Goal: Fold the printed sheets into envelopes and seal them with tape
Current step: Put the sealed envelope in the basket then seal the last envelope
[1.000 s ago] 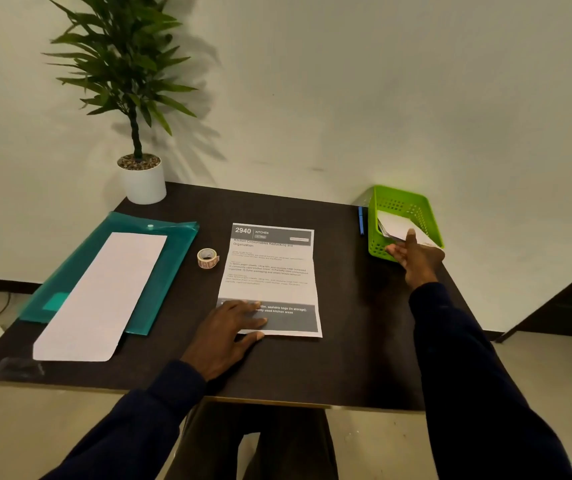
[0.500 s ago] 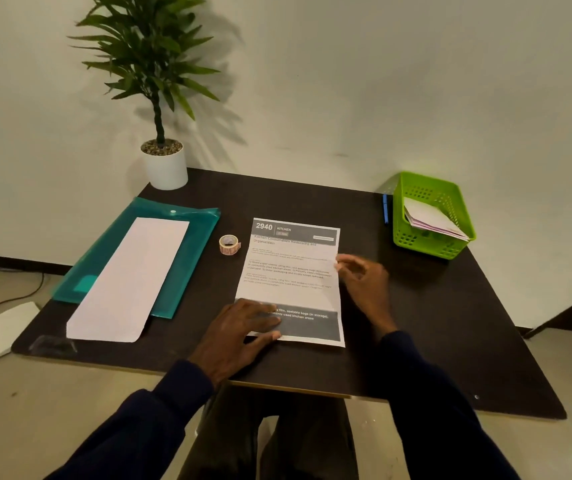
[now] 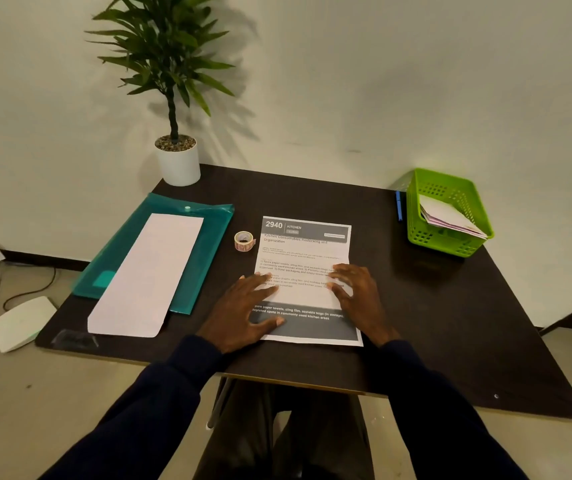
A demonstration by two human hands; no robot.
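Logged printed sheet (image 3: 307, 258) flat on dark table (image 3: 433, 323), near the middle, header "2940 KITCHEN" at far end, dark band at near end; found left hand (image 3: 243, 306) palm-down over its left edge, fingers straight and spread apart, thumb on the dark band; found right hand (image 3: 357, 292) palm-down over the right edge at mid-height, fingers straight and slightly apart, gripping nothing. Noted tape roll (image 3: 244, 241) between sheet and teal folder (image 3: 208, 230), touching neither; recorded long white sheet (image 3: 149, 271) lying on the folder, near end overhanging onto table. Marked green basket (image 3: 426, 237) at far right corner, holding folded papers (image 3: 450, 218); spotted blue pen (image 3: 398, 206) just beside basket's left wall. Entered potted plant (image 3: 175, 98) at far left corner; also white device (image 3: 21, 322) on floor, left of table.
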